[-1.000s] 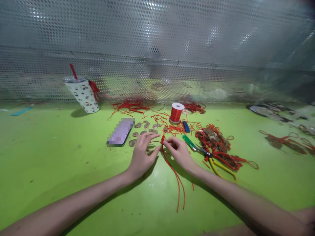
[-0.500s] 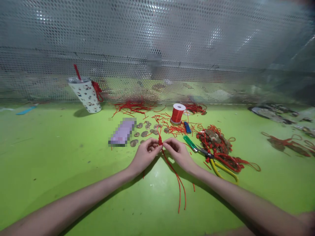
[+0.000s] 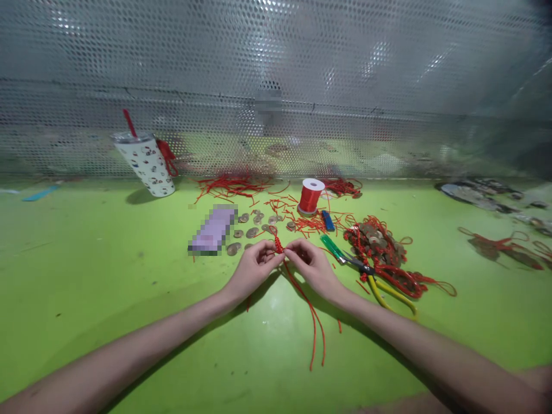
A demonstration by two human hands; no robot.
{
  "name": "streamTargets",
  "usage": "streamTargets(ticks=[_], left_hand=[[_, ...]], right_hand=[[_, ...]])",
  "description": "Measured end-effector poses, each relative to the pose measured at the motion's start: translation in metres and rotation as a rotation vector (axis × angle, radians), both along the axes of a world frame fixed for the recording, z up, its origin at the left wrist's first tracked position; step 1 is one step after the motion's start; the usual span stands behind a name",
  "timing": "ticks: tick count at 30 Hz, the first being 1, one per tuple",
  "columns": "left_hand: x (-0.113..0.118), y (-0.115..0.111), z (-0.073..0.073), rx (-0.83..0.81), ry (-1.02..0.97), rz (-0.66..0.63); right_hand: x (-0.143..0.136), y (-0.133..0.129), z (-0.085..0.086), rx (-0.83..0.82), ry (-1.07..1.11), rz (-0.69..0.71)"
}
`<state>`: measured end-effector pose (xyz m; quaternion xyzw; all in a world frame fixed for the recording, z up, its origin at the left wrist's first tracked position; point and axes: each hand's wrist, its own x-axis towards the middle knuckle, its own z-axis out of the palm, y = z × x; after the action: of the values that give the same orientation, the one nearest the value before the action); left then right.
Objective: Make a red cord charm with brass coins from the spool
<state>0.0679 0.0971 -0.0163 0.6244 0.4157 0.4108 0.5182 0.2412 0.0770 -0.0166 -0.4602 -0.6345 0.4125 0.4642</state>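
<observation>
Left hand and right hand nearly meet, both pinching the red knotted cord between them | done: top loop, short knotted section | apparently left: two long tails trail unworked nearer the wearer; holed coins lie loose beyond left hand

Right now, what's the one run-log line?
left hand: pinching knotted red cord | right hand: pinching same cord | beyond hands: loose coins, red cord spool | right side: scissors
</observation>
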Motion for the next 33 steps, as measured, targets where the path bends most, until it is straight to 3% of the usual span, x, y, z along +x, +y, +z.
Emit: streamTargets(ticks=[9, 19, 33], left_hand=[[0.0002, -0.0011, 0.0047, -0.026, -0.037, -0.003], [-0.0022, -0.0007, 0.0055, -0.044, -0.073, 0.068], [-0.0032, 0.0005, 0.0075, -0.110, -0.084, 0.075]], right_hand=[[0.0010, 0.0010, 0.0001, -0.010, 0.035, -0.080], [0.0013, 0.0018, -0.0010, -0.011, 0.072, -0.047], [0.0013, 0.0033, 0.0032, -0.023, 0.083, -0.124]])
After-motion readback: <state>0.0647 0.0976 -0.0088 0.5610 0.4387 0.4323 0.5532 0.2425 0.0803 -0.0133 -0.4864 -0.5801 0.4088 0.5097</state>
